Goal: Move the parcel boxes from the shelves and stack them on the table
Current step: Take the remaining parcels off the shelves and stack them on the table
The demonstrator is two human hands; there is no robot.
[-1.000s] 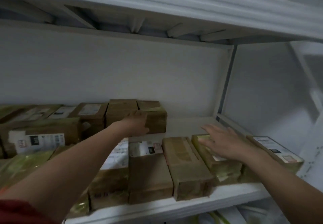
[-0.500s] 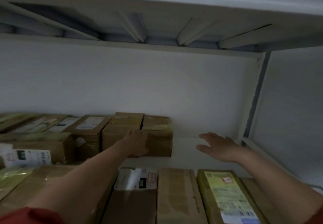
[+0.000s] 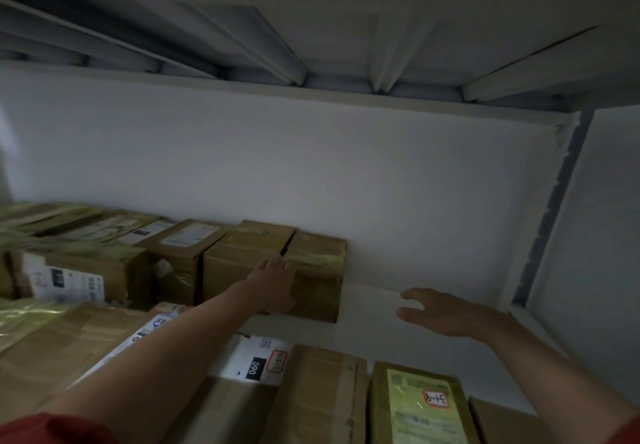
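A person's left hand (image 3: 273, 284) reaches deep into a white shelf (image 3: 415, 343) and lies against the front face of the end box (image 3: 320, 270), the last brown parcel on the right of the back row. Its fingers (image 3: 286, 292) are spread flat over the cardboard just right of the seam with the neighbouring box (image 3: 242, 253), and are not wrapped round any edge. The right hand (image 3: 446, 312) hovers over the bare shelf board to the right of that end box, apart from it, palm down. Its fingers (image 3: 414, 314) are relaxed, point left towards the box's side and hold nothing. Three boxes can be counted clearly at the right end of the back row; further left the row blurs and the number cannot be told. In the front row, right of the left forearm, four tops show: a box labelled 090 (image 3: 258, 364), a plain brown box (image 3: 322, 395), a green-labelled box (image 3: 419, 409) and the corner of a fourth box (image 3: 502, 423). Two red sleeves (image 3: 52, 429) edge the bottom corners. Above, the ribbed underside of the upper shelf (image 3: 311, 45) fills the top.
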